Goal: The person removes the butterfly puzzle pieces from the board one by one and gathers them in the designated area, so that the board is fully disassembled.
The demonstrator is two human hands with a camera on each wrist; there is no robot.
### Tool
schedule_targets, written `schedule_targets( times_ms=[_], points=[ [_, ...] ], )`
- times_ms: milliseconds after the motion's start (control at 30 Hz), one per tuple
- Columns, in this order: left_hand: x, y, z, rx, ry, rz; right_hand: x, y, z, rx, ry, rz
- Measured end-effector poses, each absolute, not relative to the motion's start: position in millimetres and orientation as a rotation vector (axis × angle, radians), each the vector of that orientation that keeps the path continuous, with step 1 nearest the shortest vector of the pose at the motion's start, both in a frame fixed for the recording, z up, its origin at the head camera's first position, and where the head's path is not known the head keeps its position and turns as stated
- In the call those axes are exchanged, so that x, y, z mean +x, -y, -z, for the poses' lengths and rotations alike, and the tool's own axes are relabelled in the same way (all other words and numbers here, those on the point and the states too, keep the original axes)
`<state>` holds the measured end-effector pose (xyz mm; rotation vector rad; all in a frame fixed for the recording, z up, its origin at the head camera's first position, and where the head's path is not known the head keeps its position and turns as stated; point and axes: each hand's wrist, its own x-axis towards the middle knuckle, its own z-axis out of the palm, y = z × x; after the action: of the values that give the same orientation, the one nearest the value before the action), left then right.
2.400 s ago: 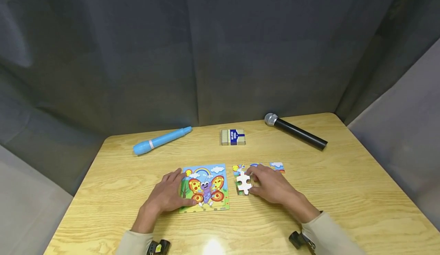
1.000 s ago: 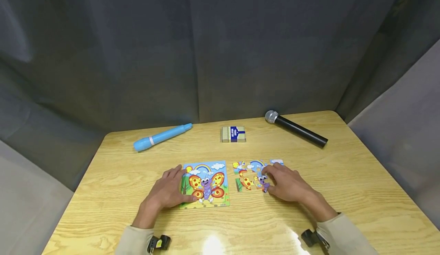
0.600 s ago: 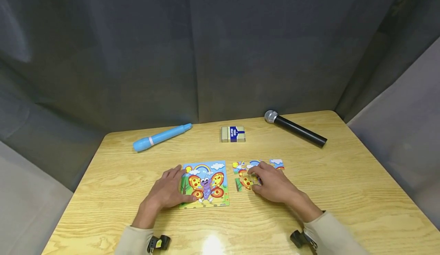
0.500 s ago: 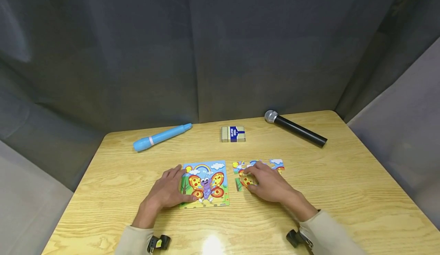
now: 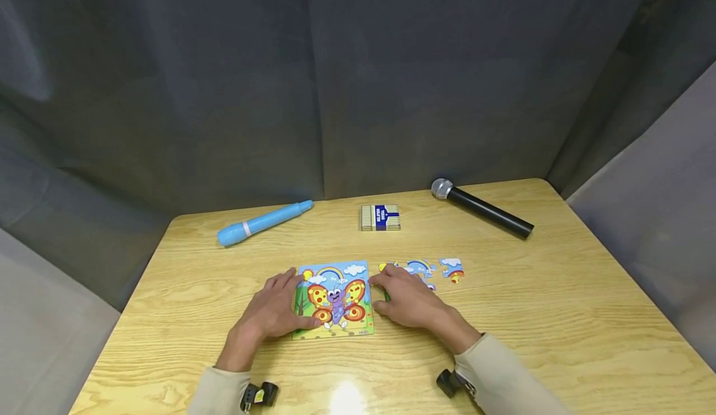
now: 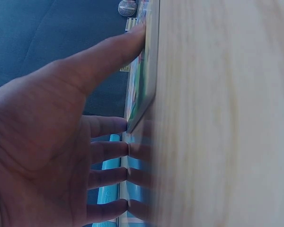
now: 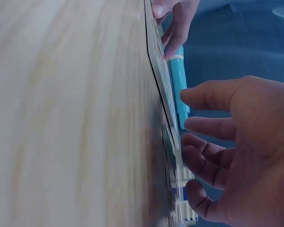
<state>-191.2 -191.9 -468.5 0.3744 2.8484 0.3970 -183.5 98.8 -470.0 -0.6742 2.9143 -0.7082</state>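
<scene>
A butterfly puzzle board [image 5: 335, 300] lies flat on the table. My left hand [image 5: 271, 312] rests at its left side, the thumb on the board's face. In the left wrist view, the other left fingers [image 6: 109, 176] are straight with their tips on the table by the board's corner. My right hand [image 5: 411, 297] hovers near the board's right edge, over loose jigsaw pieces. In the right wrist view its bent fingers [image 7: 208, 127] hold nothing. A rainbow piece [image 5: 419, 267] and a cloud piece [image 5: 452, 268] lie face up beyond it. Other pieces are partly hidden beneath it.
Behind the puzzle lie a blue torch-shaped stick [image 5: 263, 222], a small box with a blue label [image 5: 386, 217] and a black microphone [image 5: 486, 213]. Dark curtains [image 5: 358, 92] hang behind the wooden table [image 5: 358, 371].
Earlier my right hand held a jigsaw piece white side up, then was at a purple butterfly-body piece. It has since moved left across the pieces to the board's edge. My left hand stays put.
</scene>
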Motion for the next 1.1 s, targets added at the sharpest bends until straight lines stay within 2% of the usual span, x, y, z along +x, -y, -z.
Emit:
schedule_targets(
  times_ms=[567, 1100],
  points=[
    [-191.2, 190.7, 469.1, 0.38, -2.852, -0.402, -189.8, -73.7, 471.0, -0.693, -2.902, 0.605],
    [-191.9, 192.5, 468.7, 0.383, -2.858, -0.395, -194.7, -67.7, 467.3, -0.594, -2.825, 0.737]
  ],
)
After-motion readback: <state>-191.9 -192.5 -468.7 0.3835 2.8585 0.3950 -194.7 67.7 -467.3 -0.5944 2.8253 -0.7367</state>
